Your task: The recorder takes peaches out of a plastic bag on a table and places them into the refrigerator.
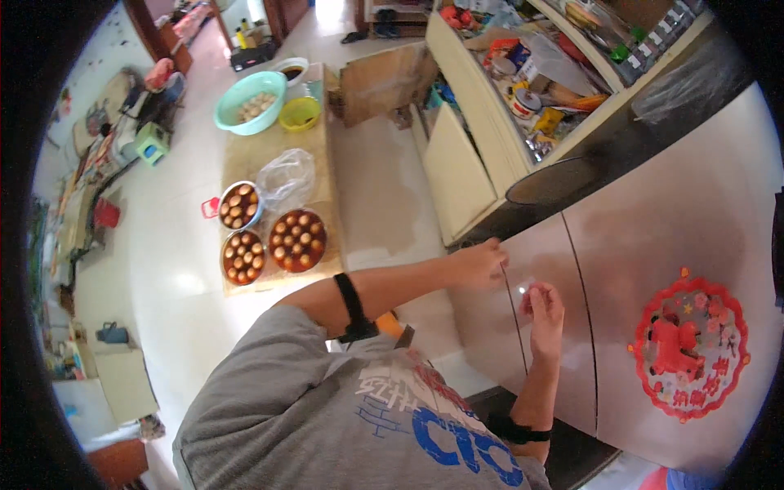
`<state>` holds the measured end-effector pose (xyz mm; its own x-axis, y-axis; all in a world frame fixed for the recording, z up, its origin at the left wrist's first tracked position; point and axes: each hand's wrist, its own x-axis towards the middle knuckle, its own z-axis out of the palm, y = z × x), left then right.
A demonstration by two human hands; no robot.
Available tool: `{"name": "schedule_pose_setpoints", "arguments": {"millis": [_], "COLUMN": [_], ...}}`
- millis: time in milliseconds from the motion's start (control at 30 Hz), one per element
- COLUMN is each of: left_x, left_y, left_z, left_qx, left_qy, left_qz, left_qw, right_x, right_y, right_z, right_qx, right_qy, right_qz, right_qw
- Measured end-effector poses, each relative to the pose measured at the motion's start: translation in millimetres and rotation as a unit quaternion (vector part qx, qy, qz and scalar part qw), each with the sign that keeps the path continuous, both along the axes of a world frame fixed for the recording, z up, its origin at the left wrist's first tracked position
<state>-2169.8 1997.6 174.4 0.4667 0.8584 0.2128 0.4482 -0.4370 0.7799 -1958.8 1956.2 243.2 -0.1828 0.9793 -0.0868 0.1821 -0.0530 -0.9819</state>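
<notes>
Glossy pinkish door panels [649, 226], split by dark seams, stand before me and look like those of a refrigerator. My left hand [481, 264] reaches across to a seam near their left side, fingers curled and blurred. Whether it grips anything is hidden. Lower and to the right, my right hand [542, 303] is raised in front of the panels with thumb and fingertips together. A bright glint shows at its fingertips; I cannot make out whether it is a small clear thing or a reflection. Black straps circle both arms.
A wooden table [245, 153] on the left bears eggs in brown liquid in a large bowl [297, 241] and two smaller ones, a clear plastic bag [288, 177], an aqua basin [229, 104] of pale eggs and a yellow-green bowl [299, 115]. A cluttered beige cabinet [474, 98] adjoins the panels.
</notes>
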Motion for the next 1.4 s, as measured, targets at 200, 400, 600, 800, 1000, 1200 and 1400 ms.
{"name": "schedule_pose_setpoints", "arguments": {"millis": [200,400,600,800,1000,1200,1400], "left_x": [-49,-100,-120,-115,-64,28,116], "left_y": [-109,-180,-199,-186,-217,-283,-410], "left_z": [-34,-23,-40,-69,-71,-57,-18], "left_qx": [-0.108,-0.253,-0.235,-0.160,-0.230,-0.250,-0.192], "left_qy": [0.116,0.049,0.029,0.044,0.107,0.171,0.157], "left_qz": [0.025,0.110,0.073,-0.122,-0.306,-0.479,-0.645], "left_qw": [0.987,0.960,0.969,0.979,0.918,0.824,0.723], "right_x": [-2,-35,-48,-48,-40,-32,-55], "right_y": [-15,-38,-81,-152,-289,-456,-619], "right_z": [-31,-28,-21,-51,-58,-35,-19], "right_qx": [-0.129,-0.117,-0.093,-0.096,-0.164,-0.101,-0.114], "right_qy": [0.072,0.075,0.071,0.005,-0.061,-0.084,-0.032], "right_qz": [0.052,0.099,0.046,-0.080,-0.191,-0.368,-0.539], "right_qw": [0.988,0.985,0.992,0.992,0.966,0.920,0.834]}}
